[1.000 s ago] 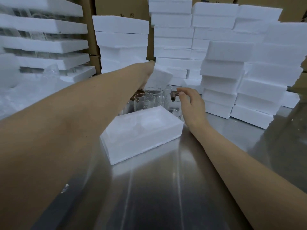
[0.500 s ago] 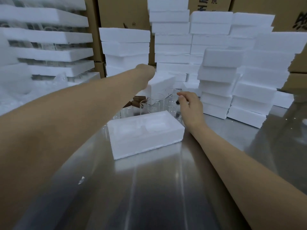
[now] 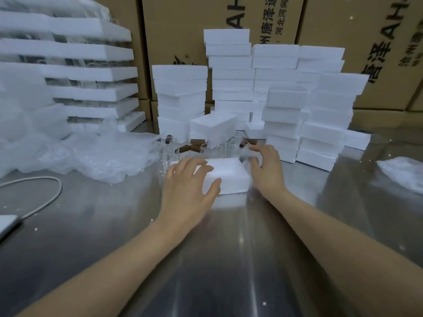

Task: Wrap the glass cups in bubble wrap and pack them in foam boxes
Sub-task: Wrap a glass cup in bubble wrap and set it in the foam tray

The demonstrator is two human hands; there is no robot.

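Behind the foam box [image 3: 230,177], glass cups [image 3: 166,154] blur together.

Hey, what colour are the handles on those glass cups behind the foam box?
Dark brown handles, seen in the head view, the only one.

White foam boxes [image 3: 229,175] on a shiny grey steel bench [image 3: 206,248]; clear glass cups [image 3: 166,152] with brown handles [image 3: 198,142]; tan cardboard cartons [image 3: 343,42] printed black.

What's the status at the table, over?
Left hand resting on foam box, right hand at its right end, both open. Glass cups bare, crowding close behind box.
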